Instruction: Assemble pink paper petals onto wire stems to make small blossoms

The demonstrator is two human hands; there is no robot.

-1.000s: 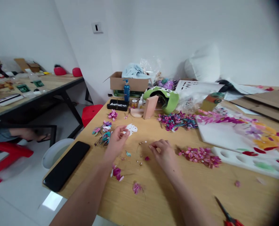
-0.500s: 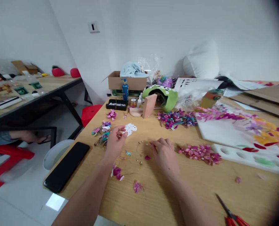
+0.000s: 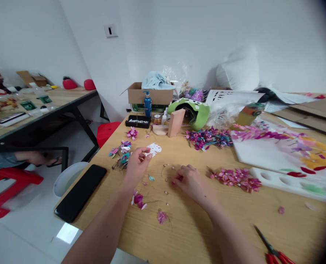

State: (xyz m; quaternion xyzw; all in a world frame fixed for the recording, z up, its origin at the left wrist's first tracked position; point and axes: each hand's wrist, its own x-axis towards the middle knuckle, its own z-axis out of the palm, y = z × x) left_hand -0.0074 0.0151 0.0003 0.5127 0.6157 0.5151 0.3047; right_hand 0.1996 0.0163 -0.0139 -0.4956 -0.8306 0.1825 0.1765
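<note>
My left hand (image 3: 136, 163) rests on the wooden table (image 3: 201, 227) with thumb and forefinger pinched together beside a small white paper piece (image 3: 153, 149); what it pinches is too small to name. My right hand (image 3: 189, 180) lies curled on the table, its fingertips closed over a small pink petal among several loose beads (image 3: 167, 179). A pile of pink paper flowers (image 3: 235, 179) lies just right of that hand. Loose pink flowers (image 3: 138, 200) lie near my left forearm.
A black phone (image 3: 80, 192) lies at the table's left edge, red-handled scissors (image 3: 274, 251) at the front right. A white palette (image 3: 292, 181), a purple and teal flower heap (image 3: 208, 137), a green holder (image 3: 196, 112), a blue bottle (image 3: 148, 104) and a cardboard box (image 3: 150, 96) stand behind. Another person's hand (image 3: 35, 157) shows at far left.
My right hand has slid slightly down and left toward the pink petal among the beads. My left hand stays pinched by the white piece. The view shifted a little.
</note>
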